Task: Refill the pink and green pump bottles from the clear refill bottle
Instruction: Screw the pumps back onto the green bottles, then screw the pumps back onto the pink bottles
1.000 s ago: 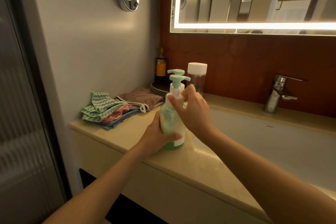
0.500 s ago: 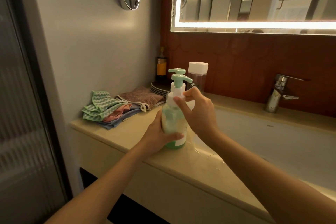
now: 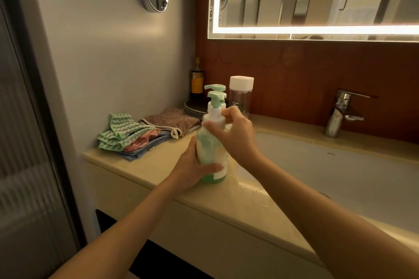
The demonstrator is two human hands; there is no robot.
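Note:
The green pump bottle (image 3: 209,149) stands upright on the beige counter (image 3: 145,167) beside the basin. My left hand (image 3: 192,172) grips its lower body. My right hand (image 3: 235,133) holds the white collar under the green pump head. Directly behind it a second pump bottle (image 3: 215,88) shows only its green pump head; the rest is hidden. The clear refill bottle (image 3: 240,95) with a white cap stands upright behind my right hand, near the wall.
Folded cloths (image 3: 136,136) lie on the counter's left end. A stack of dark plates (image 3: 192,108) and a dark bottle (image 3: 196,81) stand in the corner. The white basin (image 3: 340,172) and chrome tap (image 3: 340,113) are to the right. Water drops wet the counter edge.
My right hand has shifted slightly around the pump collar of the green bottle. The left hand keeps its grip and the bottle stays in place.

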